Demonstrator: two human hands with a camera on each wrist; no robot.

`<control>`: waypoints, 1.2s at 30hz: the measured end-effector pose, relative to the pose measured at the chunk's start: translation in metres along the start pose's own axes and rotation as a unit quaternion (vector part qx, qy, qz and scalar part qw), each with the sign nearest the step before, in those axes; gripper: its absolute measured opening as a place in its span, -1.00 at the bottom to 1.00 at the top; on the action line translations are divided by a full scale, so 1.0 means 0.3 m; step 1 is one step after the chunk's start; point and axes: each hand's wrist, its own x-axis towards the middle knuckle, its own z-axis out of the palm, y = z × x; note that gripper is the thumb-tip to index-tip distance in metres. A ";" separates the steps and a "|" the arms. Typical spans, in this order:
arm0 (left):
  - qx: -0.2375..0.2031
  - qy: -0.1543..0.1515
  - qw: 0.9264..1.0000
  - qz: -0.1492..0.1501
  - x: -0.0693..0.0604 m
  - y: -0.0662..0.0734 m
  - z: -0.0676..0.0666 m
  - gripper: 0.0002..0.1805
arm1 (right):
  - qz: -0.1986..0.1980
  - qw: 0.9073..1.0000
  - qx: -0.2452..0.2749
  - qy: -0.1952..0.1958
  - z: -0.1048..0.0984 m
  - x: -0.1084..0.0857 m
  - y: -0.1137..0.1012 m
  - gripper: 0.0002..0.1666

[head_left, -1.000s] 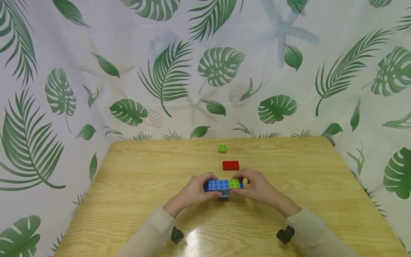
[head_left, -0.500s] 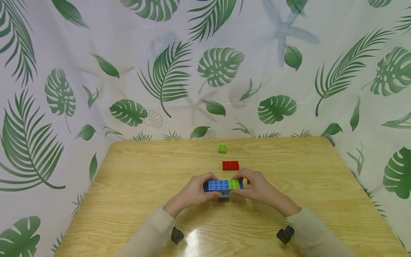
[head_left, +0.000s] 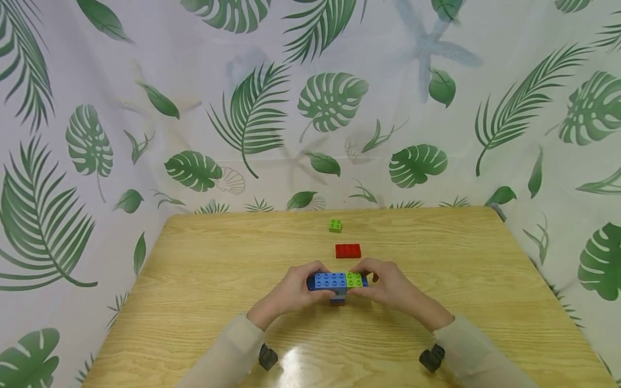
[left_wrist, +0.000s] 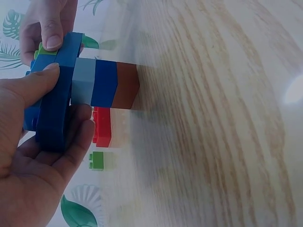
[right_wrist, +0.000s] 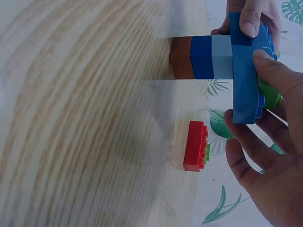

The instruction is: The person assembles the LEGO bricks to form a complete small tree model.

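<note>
The left hand [head_left: 295, 288] holds the left end of a block tower [right_wrist: 221, 57], around a long blue block [head_left: 330, 279] on top, and the right hand [head_left: 392, 285] pinches the green block [head_left: 353, 279] right next to it. The tower stands on the tabletop [head_left: 204, 339], about halfway between the left and right edges, with a brown block [left_wrist: 127, 86] at the bottom. A red block [head_left: 347, 251] lies closer to the back edge, and a small green brick [head_left: 335, 226] sits closest to that edge.
</note>
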 end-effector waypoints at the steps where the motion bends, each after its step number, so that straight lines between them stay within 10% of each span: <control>1: -0.002 0.001 1.000 -0.001 -0.001 -0.001 0.002 -0.62 | 0.000 1.000 0.003 -0.001 0.001 -0.001 0.000 -0.59; 36: 0.002 0.002 1.000 0.000 -0.002 -0.026 0.010 -0.64 | 0.018 0.998 0.039 -0.043 -0.015 0.008 -0.001 -0.54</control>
